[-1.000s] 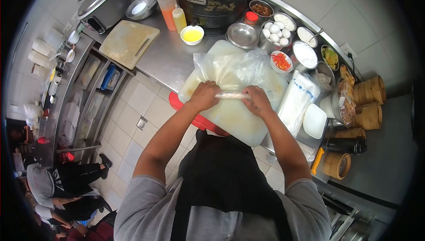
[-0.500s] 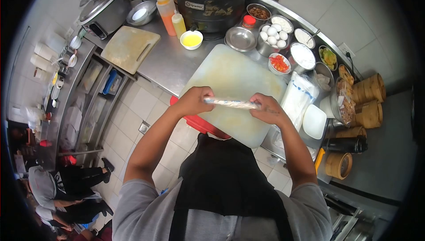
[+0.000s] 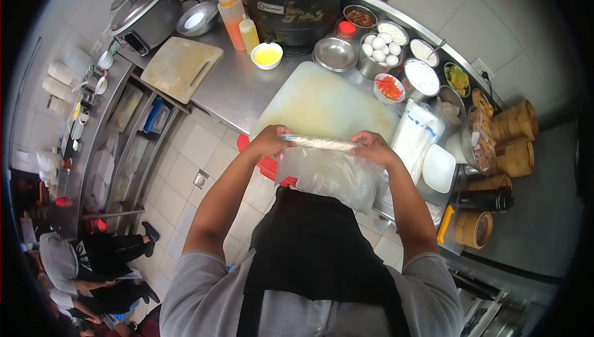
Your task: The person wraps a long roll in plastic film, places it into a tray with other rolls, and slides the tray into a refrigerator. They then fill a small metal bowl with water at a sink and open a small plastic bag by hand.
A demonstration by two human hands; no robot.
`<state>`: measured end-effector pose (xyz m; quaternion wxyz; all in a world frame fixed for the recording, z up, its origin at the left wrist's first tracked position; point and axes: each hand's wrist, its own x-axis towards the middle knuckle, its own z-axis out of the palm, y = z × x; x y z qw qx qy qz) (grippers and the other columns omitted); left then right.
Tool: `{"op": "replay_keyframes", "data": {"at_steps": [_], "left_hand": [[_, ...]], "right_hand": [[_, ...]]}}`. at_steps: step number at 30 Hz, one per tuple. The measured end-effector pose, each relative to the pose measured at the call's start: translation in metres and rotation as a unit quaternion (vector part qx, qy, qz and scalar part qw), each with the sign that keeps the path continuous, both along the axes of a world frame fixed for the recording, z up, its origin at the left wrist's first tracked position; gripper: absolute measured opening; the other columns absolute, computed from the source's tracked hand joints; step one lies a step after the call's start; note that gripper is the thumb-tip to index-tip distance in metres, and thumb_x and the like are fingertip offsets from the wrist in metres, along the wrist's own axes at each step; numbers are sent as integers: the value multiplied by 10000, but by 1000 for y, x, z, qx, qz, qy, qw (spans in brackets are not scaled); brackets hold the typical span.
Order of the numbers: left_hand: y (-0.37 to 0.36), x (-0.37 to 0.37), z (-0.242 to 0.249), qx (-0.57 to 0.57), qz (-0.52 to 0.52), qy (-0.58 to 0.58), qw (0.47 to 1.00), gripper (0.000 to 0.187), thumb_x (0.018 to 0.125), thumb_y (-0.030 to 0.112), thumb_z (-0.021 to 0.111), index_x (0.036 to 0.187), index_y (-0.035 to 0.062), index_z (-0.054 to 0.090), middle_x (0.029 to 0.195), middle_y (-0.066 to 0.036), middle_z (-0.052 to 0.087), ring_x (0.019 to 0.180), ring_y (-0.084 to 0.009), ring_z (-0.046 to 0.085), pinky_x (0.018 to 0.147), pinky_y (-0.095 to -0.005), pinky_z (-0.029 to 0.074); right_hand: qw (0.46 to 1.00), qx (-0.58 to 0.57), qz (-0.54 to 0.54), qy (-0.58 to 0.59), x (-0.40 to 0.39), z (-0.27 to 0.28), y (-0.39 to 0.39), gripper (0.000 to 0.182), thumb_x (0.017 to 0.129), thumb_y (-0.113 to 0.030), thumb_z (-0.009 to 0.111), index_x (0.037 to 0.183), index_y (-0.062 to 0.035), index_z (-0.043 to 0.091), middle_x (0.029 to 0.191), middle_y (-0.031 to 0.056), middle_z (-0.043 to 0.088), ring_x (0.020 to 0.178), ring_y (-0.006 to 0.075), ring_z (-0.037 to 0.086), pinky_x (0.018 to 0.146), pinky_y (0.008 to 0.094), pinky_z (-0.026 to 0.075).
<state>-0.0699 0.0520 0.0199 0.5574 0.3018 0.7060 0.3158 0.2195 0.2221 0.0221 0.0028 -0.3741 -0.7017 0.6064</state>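
Both hands grip a whitish plastic roll (image 3: 322, 143), held level over the large white cutting board (image 3: 322, 102). My left hand (image 3: 270, 141) is closed on its left end, and my right hand (image 3: 375, 148) has its fingers around the right end. From the roll a loose sheet of clear plastic (image 3: 337, 173) spreads down toward my apron, covering the near part of the board. What is inside the roll, if anything, I cannot make out. To the right of my right hand lies a stack of white plastic bags (image 3: 413, 136).
Behind the board stand a metal plate (image 3: 335, 54), a bowl of eggs (image 3: 382, 52), sliced red peppers (image 3: 389, 88) and yellow liquid (image 3: 268, 57). Right are a white dish (image 3: 439, 169), bamboo steamers (image 3: 513, 123) and a yellow-handled tool (image 3: 445, 224). Co-workers (image 3: 93, 263) stand lower left.
A clear plastic sheet now hangs open below the roll, toward my body; before, only the narrow roll showed. Both hands still hold its ends, having shifted only slightly.
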Motion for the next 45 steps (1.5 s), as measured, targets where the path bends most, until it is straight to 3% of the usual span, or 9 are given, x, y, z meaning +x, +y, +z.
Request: {"op": "replay_keyframes", "data": {"at_steps": [4,6,14,21,22,24,27,31,45], "left_hand": [[4,-9,-22,22,-25,56,998,328,731,31,749,1040,1,644,828,-44,668,739,-109,615,673,-261,499],[2,-13,-31,167,-53,83,981,349,697,-13,722,1040,-3,657,863,-64,674,774,-164,638,734,-291,512],[-1,-28,-33,138,-115,237,955,393,675,-15,705,1060,55,671,1002,-122,691,889,-233,660,789,-329,512],[-7,-41,-16,47,-126,321,937,366,696,57,680,1059,50,633,1003,-140,659,974,-316,628,844,-384,498],[-8,-40,-8,46,-126,322,937,366,696,57,680,1059,50,633,1003,-140,659,974,-316,628,844,-384,498],[-9,-31,1,211,-151,351,900,382,711,86,679,1087,43,624,1094,-149,624,1062,-323,584,902,-388,474],[8,-10,1,244,-192,352,883,397,737,90,674,1127,44,612,1143,-156,592,1092,-336,557,928,-390,454],[21,2,-9,201,-270,385,859,365,727,80,694,1089,57,646,1068,-130,604,1059,-315,562,927,-402,455],[32,-8,-13,196,-278,420,842,346,682,15,666,1024,61,650,1044,-111,602,1063,-297,557,922,-400,444]], "right_hand": [[993,118,-1,-8,7,-18,8,335,730,-72,749,1040,-42,627,870,38,642,768,118,587,690,271,482],[993,116,-2,0,14,-22,13,312,727,-62,744,1019,-38,635,866,40,644,766,120,588,694,272,483],[998,60,-26,-15,36,-20,24,293,711,-61,742,983,-14,645,817,37,632,787,141,598,719,282,486],[958,269,36,-92,39,7,16,391,694,-140,777,1030,-15,623,967,136,621,928,265,596,815,349,475],[935,336,56,-94,35,15,13,410,701,-169,781,1045,-20,614,1019,156,607,982,286,581,852,370,464],[947,315,33,-50,19,30,4,404,715,-178,771,1053,-30,607,1047,159,597,1017,300,566,878,381,453],[947,317,40,23,-12,22,-9,361,743,-180,748,1045,-50,598,1061,152,588,1039,317,553,905,395,439],[922,365,127,-7,-36,-4,-20,282,775,-156,716,1019,-77,598,1008,118,586,993,316,554,901,401,433],[922,361,138,-39,-50,-9,-25,257,733,-157,671,960,-68,590,981,126,582,986,310,552,874,403,453]]}}
